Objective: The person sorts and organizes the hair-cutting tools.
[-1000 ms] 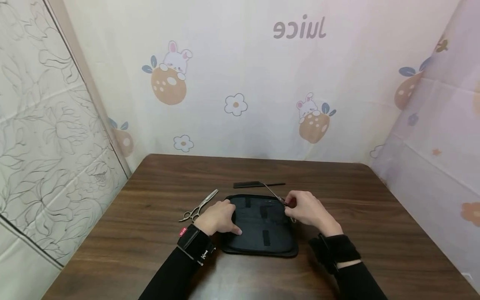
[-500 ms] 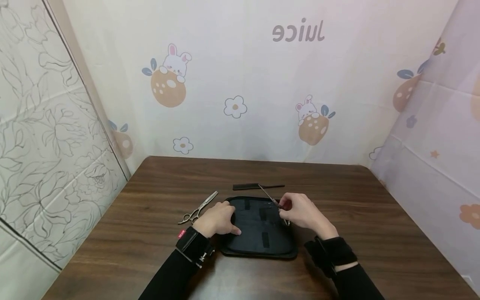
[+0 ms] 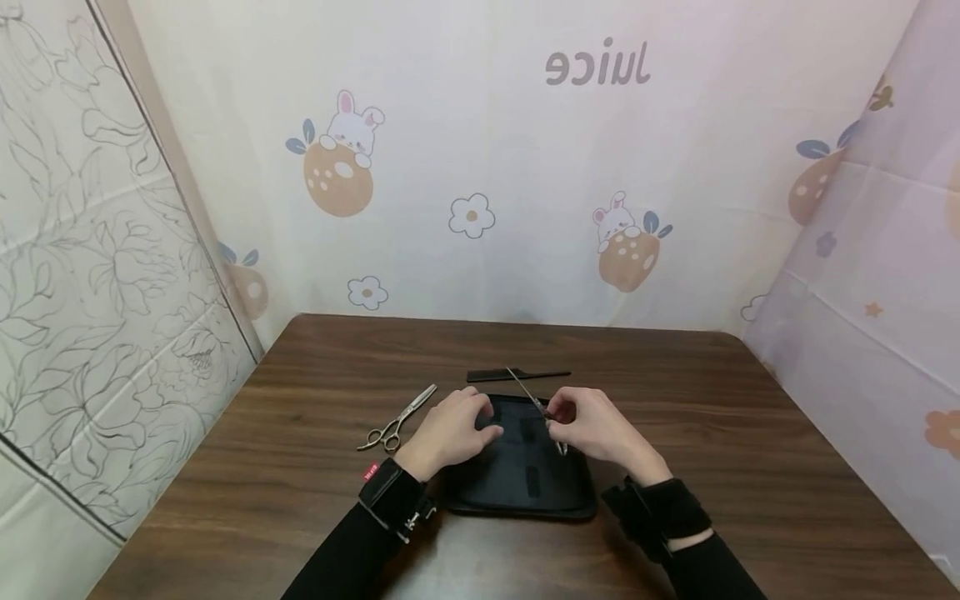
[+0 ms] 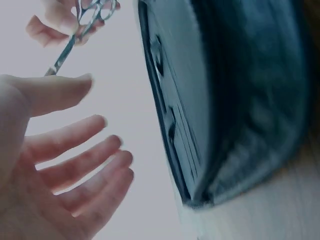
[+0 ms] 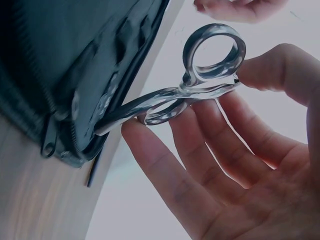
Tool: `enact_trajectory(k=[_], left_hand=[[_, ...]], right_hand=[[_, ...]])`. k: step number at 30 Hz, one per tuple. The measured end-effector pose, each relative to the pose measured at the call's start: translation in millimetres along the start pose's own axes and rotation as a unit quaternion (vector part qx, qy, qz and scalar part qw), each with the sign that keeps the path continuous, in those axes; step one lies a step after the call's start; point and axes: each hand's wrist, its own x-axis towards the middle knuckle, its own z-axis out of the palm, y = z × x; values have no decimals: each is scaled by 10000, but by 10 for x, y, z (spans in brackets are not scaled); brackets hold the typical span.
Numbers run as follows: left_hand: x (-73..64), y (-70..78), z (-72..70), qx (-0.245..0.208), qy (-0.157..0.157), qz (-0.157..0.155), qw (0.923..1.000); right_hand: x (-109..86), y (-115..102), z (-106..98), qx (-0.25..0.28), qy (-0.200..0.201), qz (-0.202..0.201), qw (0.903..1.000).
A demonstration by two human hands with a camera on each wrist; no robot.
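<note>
A pair of hairdressing scissors [image 3: 529, 397] is pinched near the handles by my right hand [image 3: 600, 426], above the right side of a black case [image 3: 517, 493]. The blades point toward the far left. In the right wrist view the thumb and fingertips hold the metal scissors [image 5: 218, 89] around the finger rings, with the curved finger rest beside the case. My left hand [image 3: 448, 429] is over the left part of the case, fingers spread and loosely bent. In the left wrist view the left hand [image 4: 75, 170] holds nothing, and the scissors [image 4: 64, 54] appear behind its thumb.
Another pair of scissors [image 3: 402, 419] lies left of the case on the wooden table [image 3: 285, 475]. Behind the case lies a black tail comb [image 3: 517, 376]. The case shows a zipper edge and elastic loops [image 4: 157, 55] inside. A printed curtain [image 3: 525, 150] hangs behind the table.
My left hand has lifted off the case's left edge and moved right and inward. The right hand has moved left with the scissors across the case.
</note>
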Motion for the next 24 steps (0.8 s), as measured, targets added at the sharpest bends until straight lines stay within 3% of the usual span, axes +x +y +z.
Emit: enact_trajectory(k=[3,6,8,11,16,24], left_hand=[[25,26,6,-1104,71,167,9937],[47,51,9,-2108,-9,264,9772],[55,66,23,-2510,-2,262,9676],[56,90,61,-2794,134,240,9598],[38,122,118,-2902,459,297,9554],[28,153,64,-3184,796,267,9442]], right_hand=[[-5,-51,12,-42,44,-87,9999],[-6,-77,10,10,136,-105,9999],[-4,-93,11,111,165,-105,9997],[-1,-114,24,269,166,-79,9995],[-2,-142,85,368,163,-114,9991],[1,-184,157,416,344,-237,9983]])
